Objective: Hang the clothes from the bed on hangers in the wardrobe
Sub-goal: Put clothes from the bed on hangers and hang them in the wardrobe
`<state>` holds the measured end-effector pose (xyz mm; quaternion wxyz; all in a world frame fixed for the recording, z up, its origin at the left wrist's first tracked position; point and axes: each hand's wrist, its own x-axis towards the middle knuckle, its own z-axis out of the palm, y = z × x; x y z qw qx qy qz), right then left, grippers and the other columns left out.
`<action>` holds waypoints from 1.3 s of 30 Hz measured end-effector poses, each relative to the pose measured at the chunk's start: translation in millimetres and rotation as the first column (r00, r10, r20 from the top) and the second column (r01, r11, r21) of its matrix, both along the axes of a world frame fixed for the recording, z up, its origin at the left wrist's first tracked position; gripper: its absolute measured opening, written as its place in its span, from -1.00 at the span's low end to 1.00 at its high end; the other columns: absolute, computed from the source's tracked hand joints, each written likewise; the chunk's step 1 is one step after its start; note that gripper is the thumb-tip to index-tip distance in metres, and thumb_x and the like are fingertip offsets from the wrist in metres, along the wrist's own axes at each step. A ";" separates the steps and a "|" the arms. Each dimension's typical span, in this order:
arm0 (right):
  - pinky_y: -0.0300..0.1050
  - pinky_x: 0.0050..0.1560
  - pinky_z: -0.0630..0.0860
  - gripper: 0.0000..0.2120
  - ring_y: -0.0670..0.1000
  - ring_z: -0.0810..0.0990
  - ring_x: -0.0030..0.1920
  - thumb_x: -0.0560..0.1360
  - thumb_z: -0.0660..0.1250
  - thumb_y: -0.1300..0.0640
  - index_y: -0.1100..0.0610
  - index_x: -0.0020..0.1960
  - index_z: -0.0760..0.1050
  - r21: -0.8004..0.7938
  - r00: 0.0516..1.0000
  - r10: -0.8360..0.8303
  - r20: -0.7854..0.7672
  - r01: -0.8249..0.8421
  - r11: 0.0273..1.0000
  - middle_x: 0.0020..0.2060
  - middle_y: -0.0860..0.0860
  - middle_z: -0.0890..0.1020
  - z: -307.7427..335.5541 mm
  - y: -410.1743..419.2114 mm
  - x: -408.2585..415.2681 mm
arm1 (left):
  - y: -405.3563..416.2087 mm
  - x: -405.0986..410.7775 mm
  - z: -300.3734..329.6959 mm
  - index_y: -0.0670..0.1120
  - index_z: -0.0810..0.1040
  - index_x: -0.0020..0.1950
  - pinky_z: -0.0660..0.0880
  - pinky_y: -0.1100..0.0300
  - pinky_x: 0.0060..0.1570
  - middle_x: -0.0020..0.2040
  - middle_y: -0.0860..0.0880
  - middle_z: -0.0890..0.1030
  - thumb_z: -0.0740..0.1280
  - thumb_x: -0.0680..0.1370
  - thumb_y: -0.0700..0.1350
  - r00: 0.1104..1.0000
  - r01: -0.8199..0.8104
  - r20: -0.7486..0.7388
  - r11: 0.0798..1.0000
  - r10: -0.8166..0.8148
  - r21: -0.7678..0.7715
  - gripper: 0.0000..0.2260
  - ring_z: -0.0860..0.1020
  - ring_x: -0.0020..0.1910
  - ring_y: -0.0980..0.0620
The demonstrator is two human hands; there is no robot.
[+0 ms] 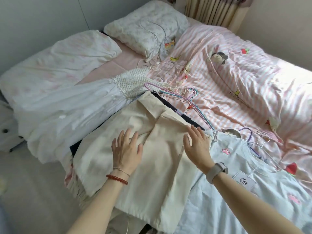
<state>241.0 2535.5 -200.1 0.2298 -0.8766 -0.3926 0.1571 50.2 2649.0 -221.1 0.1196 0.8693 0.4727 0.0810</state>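
Note:
A cream garment [157, 159] lies spread on the near edge of the bed, over a dark garment [189, 118] that shows at its edges. My left hand [127, 149] hovers or rests flat on the cream cloth with fingers spread. My right hand [198, 144] is open over its right side, fingers straight. A white dress with a crocheted top [81, 105] lies to the left. A pale blue T-shirt [244, 179] with a pink paw print lies to the right. Several wire hangers [189, 97] are scattered on the striped cover; another hanger [260, 141] sits in the T-shirt's neck.
The bed has a pink striped cartoon duvet [236, 78] and two pillows [148, 26] at the head, with thin hangers on one. A curtain [212, 9] hangs at the back. White furniture [6, 129] stands at the left by the floor.

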 end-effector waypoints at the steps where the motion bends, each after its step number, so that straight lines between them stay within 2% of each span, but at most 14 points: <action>1: 0.23 0.32 0.24 -0.61 0.20 0.34 0.35 0.52 0.10 0.06 0.14 0.28 0.44 0.006 0.993 0.083 0.080 -0.083 0.996 0.28 0.12 0.48 7.7 -11.8 -15.0 | -13.9 -15.3 11.6 -0.15 0.57 0.13 0.41 -0.26 0.08 0.20 -0.19 0.54 0.29 0.40 -0.06 1.000 -0.022 0.006 1.000 0.022 -0.007 -0.66 0.49 0.20 -0.24; 4: 0.36 0.14 0.37 -0.56 0.21 0.52 0.18 0.46 0.03 -0.01 0.16 0.12 0.54 -0.058 0.939 0.293 0.178 -0.287 0.956 0.09 0.12 0.60 28.3 -44.7 -59.1 | -61.6 -62.6 39.3 -0.16 0.57 0.12 0.42 -0.24 0.07 0.16 -0.16 0.57 0.22 0.43 -0.05 0.996 -0.088 0.011 0.996 0.088 -0.013 -0.66 0.52 0.17 -0.21; 7: 0.25 0.23 0.33 -0.47 0.17 0.47 0.25 0.48 -0.04 -0.09 0.16 0.20 0.50 -0.080 0.882 0.454 0.130 -0.447 0.891 0.15 0.10 0.58 46.1 -66.2 -110.9 | -111.2 -117.1 54.1 -0.17 0.59 0.08 0.50 -0.22 0.00 0.10 -0.15 0.59 0.22 0.43 -0.07 0.984 -0.177 0.031 0.984 0.177 -0.013 -0.69 0.56 0.09 -0.19; 10: 0.18 0.31 0.21 -0.53 0.12 0.37 0.33 0.51 0.00 -0.03 0.14 0.29 0.43 -0.052 0.800 0.590 0.107 -0.588 0.807 0.25 0.06 0.51 63.2 -82.2 -178.0 | -163.3 -176.7 65.3 -0.15 0.60 0.07 0.52 -0.10 -0.03 0.05 -0.13 0.61 0.16 0.45 -0.03 0.965 -0.260 0.036 0.965 0.262 -0.033 -0.66 0.59 0.02 -0.15; 12: 0.16 0.33 0.22 -0.60 0.10 0.37 0.33 0.54 0.06 0.04 0.13 0.30 0.43 -0.004 0.702 0.703 0.111 -0.707 0.707 0.26 0.04 0.50 73.9 -92.6 -220.4 | -198.7 -218.0 74.2 -0.17 0.59 0.12 0.48 -0.09 0.05 0.11 -0.15 0.59 0.10 0.48 0.00 0.933 -0.352 0.043 0.932 0.357 -0.084 -0.60 0.57 0.07 -0.17; 14: 0.13 0.23 0.37 -0.61 0.12 0.48 0.22 0.51 0.05 0.06 0.15 0.20 0.50 0.038 0.558 0.818 0.139 -0.829 0.559 0.14 0.05 0.58 86.2 -105.4 -260.9 | -231.2 -260.2 83.6 -0.18 0.56 0.18 0.41 -0.06 0.16 0.21 -0.15 0.55 0.12 0.53 -0.02 0.876 -0.475 0.022 0.870 0.481 -0.132 -0.62 0.52 0.14 -0.19; 18: 0.00 0.05 0.46 -0.55 0.16 0.57 0.05 0.44 -0.02 0.01 0.17 0.07 0.55 -0.005 0.297 0.949 0.107 -0.954 0.299 -0.01 0.08 0.63 102.1 -128.5 -338.1 | -292.4 -342.5 103.1 -0.18 0.63 -0.03 0.57 -0.02 -0.12 -0.03 -0.12 0.65 0.13 0.46 -0.06 0.791 -0.611 0.041 0.791 0.611 0.015 -0.66 0.63 -0.12 -0.11; 20: 0.01 0.03 0.47 -0.49 0.19 0.56 0.06 0.42 -0.06 -0.02 0.16 0.12 0.54 0.030 0.139 0.982 0.125 -0.990 0.136 0.04 0.09 0.62 109.2 -142.0 -392.1 | -332.9 -391.7 115.5 -0.17 0.63 -0.07 0.58 0.01 -0.15 -0.09 -0.10 0.66 0.13 0.44 -0.07 0.712 -0.702 0.052 0.707 0.700 0.085 -0.68 0.64 -0.16 -0.08; 22: 0.01 0.16 0.39 -0.41 0.14 0.44 0.23 0.44 -0.13 -0.08 0.11 0.29 0.42 0.033 -0.011 0.995 0.101 -0.999 -0.014 0.23 0.05 0.51 120.4 -158.4 -448.1 | -376.1 -439.2 128.6 -0.17 0.63 -0.07 0.59 0.02 -0.15 -0.11 -0.10 0.66 0.13 0.43 -0.09 0.598 -0.797 0.060 0.584 0.799 0.154 -0.69 0.63 -0.16 -0.08; 24: -0.03 0.26 0.30 -0.39 0.09 0.35 0.33 0.45 -0.14 -0.10 0.11 0.35 0.36 0.074 -0.128 0.988 0.087 -0.988 -0.135 0.30 0.04 0.45 131.0 -178.8 -500.8 | -419.3 -484.3 140.9 -0.18 0.62 -0.08 0.58 0.05 -0.18 -0.13 -0.11 0.65 0.13 0.41 -0.11 0.485 -0.856 0.061 0.460 0.872 0.236 -0.69 0.63 -0.18 -0.10; 30: 0.03 0.11 0.45 -0.45 0.15 0.53 0.15 0.44 -0.07 -0.04 0.17 0.20 0.51 0.186 -0.401 0.902 0.162 -0.885 -0.427 0.12 0.10 0.60 163.1 -262.1 -649.6 | -547.6 -590.2 196.7 -0.10 0.62 -0.01 0.46 0.06 0.00 0.02 -0.08 0.63 0.10 0.43 -0.07 0.122 -0.916 0.145 0.055 0.982 0.399 -0.67 0.61 -0.02 -0.05; 34: 0.02 0.07 0.49 -0.56 0.15 0.55 0.11 0.47 0.01 0.03 0.16 0.18 0.52 0.257 -0.518 0.833 0.193 -0.793 -0.553 0.08 0.09 0.61 190.7 -322.0 -739.1 | -621.9 -650.5 250.6 -0.12 0.60 0.06 0.38 0.02 0.05 0.08 -0.09 0.60 0.11 0.48 -0.08 0.036 -0.787 0.213 -0.103 0.976 0.608 -0.67 0.53 0.04 -0.06; 37: -0.05 0.22 0.38 -0.61 0.12 0.48 0.20 0.53 0.04 0.10 0.16 0.25 0.47 0.363 -0.541 0.829 0.143 -0.751 -0.552 0.17 0.09 0.56 218.0 -363.0 -802.4 | -669.8 -687.5 284.2 -0.10 0.59 0.06 0.23 0.02 0.09 0.10 -0.08 0.58 0.16 0.47 -0.12 -0.019 -0.657 0.266 -0.213 0.964 0.723 -0.73 0.42 0.10 -0.01; 39: -0.15 0.23 0.33 -0.70 0.10 0.50 0.20 0.57 0.11 0.21 0.20 0.23 0.48 0.448 -0.550 0.829 0.106 -0.718 -0.533 0.17 0.10 0.56 238.4 -389.3 -842.6 | -700.2 -710.3 298.6 -0.10 0.58 0.08 0.20 -0.01 0.15 0.13 -0.10 0.56 0.20 0.46 -0.12 -0.101 -0.588 0.275 -0.280 0.956 0.759 -0.74 0.41 0.16 -0.03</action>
